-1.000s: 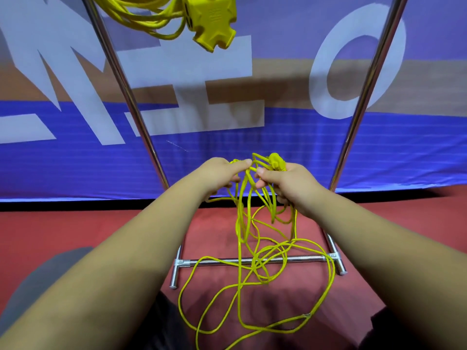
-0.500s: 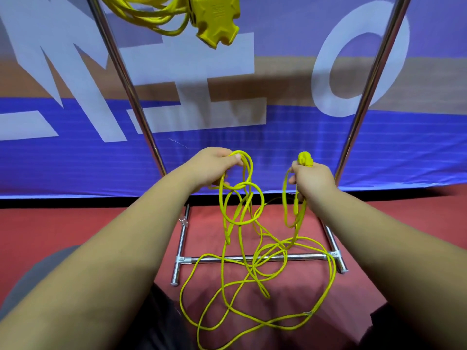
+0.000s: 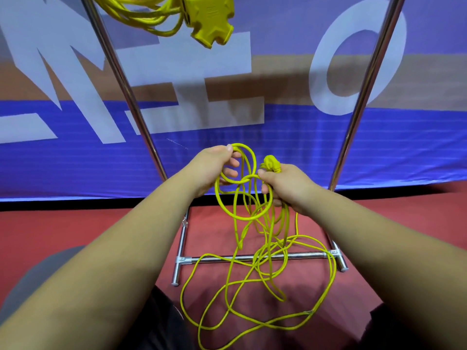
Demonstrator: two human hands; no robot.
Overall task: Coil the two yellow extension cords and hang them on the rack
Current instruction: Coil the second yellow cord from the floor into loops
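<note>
A thin yellow extension cord (image 3: 255, 281) hangs from both my hands and spills in loose tangled loops onto the red floor. My left hand (image 3: 217, 168) pinches a loop of it between thumb and fingers. My right hand (image 3: 283, 185) grips several strands, with the cord's yellow plug (image 3: 271, 164) sticking up above the fist. A second yellow cord (image 3: 141, 13), coiled, hangs at the top of the chrome rack (image 3: 131, 97), its multi-outlet socket block (image 3: 209, 18) dangling to the right.
The rack's two slanted chrome posts (image 3: 364, 92) frame my hands; its base crossbar (image 3: 252, 257) and feet lie on the red floor under the loose cord. A blue and white banner (image 3: 75, 152) stands right behind. My knees show at the bottom.
My hands were together, drew apart, and have come close again. A new loop now hangs from my left hand beside the strands in my right.
</note>
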